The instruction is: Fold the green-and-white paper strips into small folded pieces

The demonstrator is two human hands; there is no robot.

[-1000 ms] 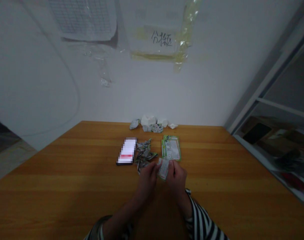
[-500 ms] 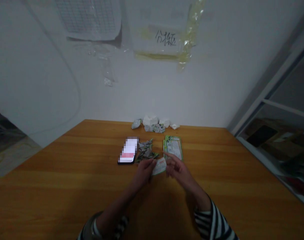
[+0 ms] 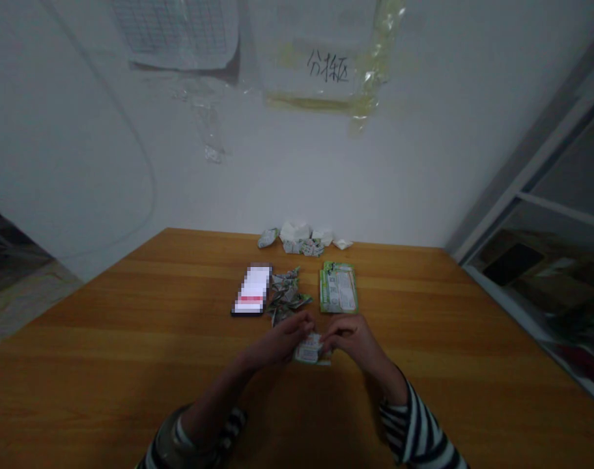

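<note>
A small white-and-green printed paper (image 3: 307,350) is between my hands, low over the near middle of the table. My left hand (image 3: 290,331) is closed at its upper left edge, fingers pressed together. On the other side my right hand (image 3: 348,335) pinches its right part between thumb and fingers. Just beyond my left hand lies a heap of crumpled printed papers (image 3: 284,296). Past my right hand is a flat stack of green-and-white printed sheets (image 3: 340,290). Whether the paper touches the table I cannot tell.
A phone (image 3: 252,290) with a lit screen lies left of the crumpled heap. Crumpled white tissues (image 3: 296,232) and balled printed papers (image 3: 311,247) line the table's back edge by the wall. A glass-sided cabinet (image 3: 536,273) stands at the right of the wooden table (image 3: 145,306).
The printed paper has come down and nearer to me. My right hand, its index finger stretched out before, has closed into a pinch on it. My left hand's fingers have shifted over the paper.
</note>
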